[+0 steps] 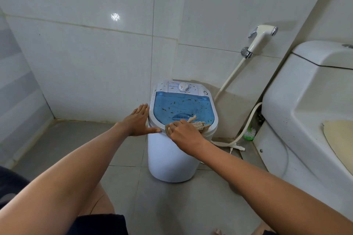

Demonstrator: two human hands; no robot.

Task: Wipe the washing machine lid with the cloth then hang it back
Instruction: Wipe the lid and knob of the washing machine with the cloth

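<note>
A small white washing machine [172,158] stands on the floor by the tiled wall. Its translucent blue lid [183,108] is speckled with brown dirt, as is the white control panel with a dial [183,87] behind it. My right hand [184,133] presses a beige woven cloth [198,125] onto the lid's near edge, fingers closed over it. My left hand [138,120] lies flat against the machine's left rim, fingers spread, holding nothing.
A white toilet [305,110] fills the right side, close to the machine. A bidet sprayer [261,39] hangs on the wall with its hose running down. A hose and green brush [249,132] lie between machine and toilet. Grey tiled floor [76,139] extends to the left.
</note>
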